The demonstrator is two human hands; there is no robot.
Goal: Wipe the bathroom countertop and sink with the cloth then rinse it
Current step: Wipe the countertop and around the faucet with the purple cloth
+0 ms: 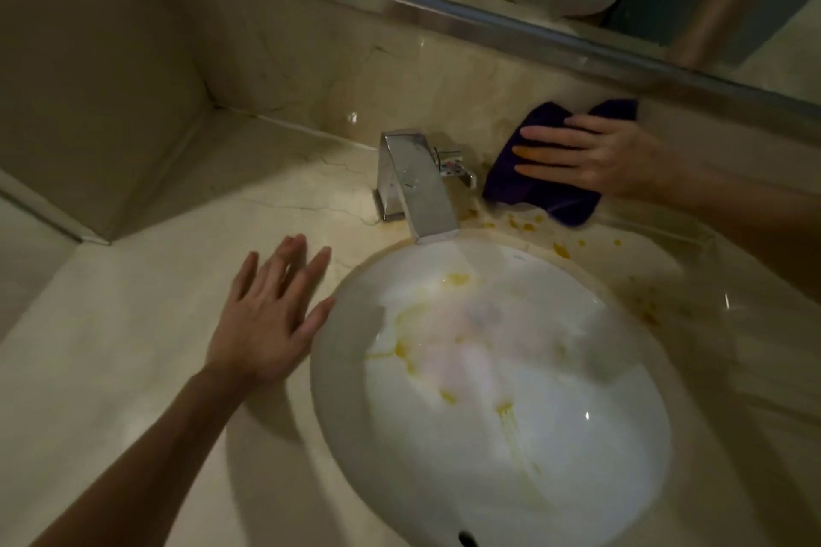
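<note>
Closest to us lies the round white ceramic sink (pixel 346 391), and we take it as our landmark. Yellow streaks and blobs mark its bowl, and a dark overflow slot sits at its near rim. Just beside the sink's left rim our left hand (pixel 271 315) lies flat with fingers spread and straight, holding nothing; it seems to rest on or just above the beige marble countertop (pixel 133 324), though we cannot tell if it bears weight.

Behind the sink stands the angular chrome faucet (pixel 415 182), its spout reaching over the far rim. To the right of the faucet, beyond the sink's far-right rim, our right hand (pixel 595 160) presses the dark purple cloth (pixel 524 187) against the countertop with straight fingers laid over it, not curled round it. Yellow spots (pixel 528 227) dot the counter between the cloth and the sink. Farthest off runs the metal-edged mirror (pixel 488 27).

We judge the risks to be these: with only a flat palm on the cloth, it may bunch or slip free during a stroke; a careless sweep could smear the yellow mess wider or push it against the faucet base; the cloth could also catch the faucet handle.
</note>
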